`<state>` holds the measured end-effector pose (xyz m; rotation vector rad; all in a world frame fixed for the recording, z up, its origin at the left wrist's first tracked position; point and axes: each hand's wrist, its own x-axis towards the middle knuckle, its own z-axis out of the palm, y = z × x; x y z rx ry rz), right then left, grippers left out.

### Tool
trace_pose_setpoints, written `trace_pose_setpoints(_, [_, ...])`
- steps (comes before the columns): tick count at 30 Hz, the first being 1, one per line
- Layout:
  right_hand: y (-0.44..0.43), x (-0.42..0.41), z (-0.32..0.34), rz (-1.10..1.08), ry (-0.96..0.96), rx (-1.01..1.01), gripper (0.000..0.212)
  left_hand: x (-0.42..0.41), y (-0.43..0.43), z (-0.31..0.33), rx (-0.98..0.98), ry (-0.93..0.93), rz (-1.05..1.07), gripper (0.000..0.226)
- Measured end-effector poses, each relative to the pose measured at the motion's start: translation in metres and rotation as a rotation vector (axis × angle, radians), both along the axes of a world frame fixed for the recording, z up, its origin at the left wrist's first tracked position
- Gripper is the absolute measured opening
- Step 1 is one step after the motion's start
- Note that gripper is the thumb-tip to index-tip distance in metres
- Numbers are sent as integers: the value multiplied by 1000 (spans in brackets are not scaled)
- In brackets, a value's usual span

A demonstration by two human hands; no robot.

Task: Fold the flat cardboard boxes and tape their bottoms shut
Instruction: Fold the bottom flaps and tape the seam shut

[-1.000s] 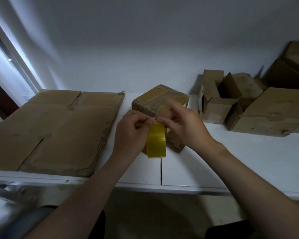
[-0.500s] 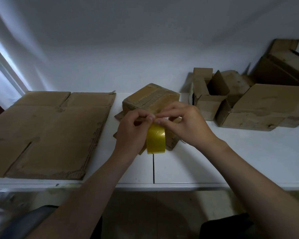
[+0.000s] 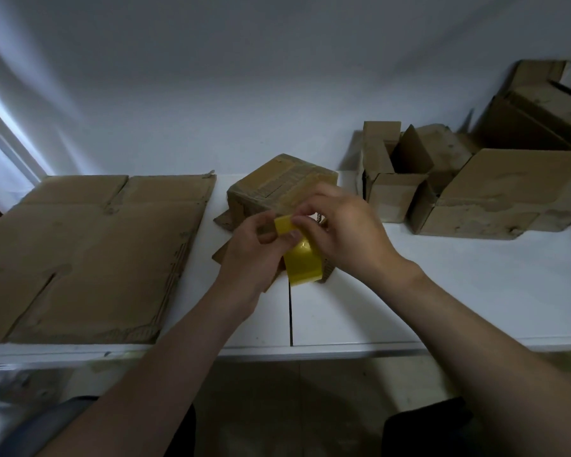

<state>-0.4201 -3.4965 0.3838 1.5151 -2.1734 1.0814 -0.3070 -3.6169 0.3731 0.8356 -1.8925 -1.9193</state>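
Note:
A roll of yellow tape (image 3: 302, 262) hangs between my two hands above the white table (image 3: 442, 285). My left hand (image 3: 254, 249) grips the roll from the left. My right hand (image 3: 340, 232) pinches the loose tape end (image 3: 284, 224), which is lifted off the roll. Just behind my hands stands a small folded cardboard box (image 3: 277, 186), upside down with its flaps spread on the table; its near side is hidden by my hands.
A large flat cardboard sheet (image 3: 89, 255) covers the table's left part up to the front edge. Several folded open boxes (image 3: 475, 192) are piled at the back right against the white wall. A seam runs down the table's middle.
The tape end has been peeled up from the roll and now stands out as a short flap. Both hands have stayed in front of the small box.

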Motion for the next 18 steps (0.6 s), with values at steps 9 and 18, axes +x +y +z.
trace_pose_setpoints(9, [12, 6, 8, -90, -209, -6, 9, -2, 7, 12, -48, 58, -68, 42])
trace_pose_setpoints(18, [63, -16, 16, -274, -1008, 63, 58, -22, 38, 0, -275, 50, -238, 67])
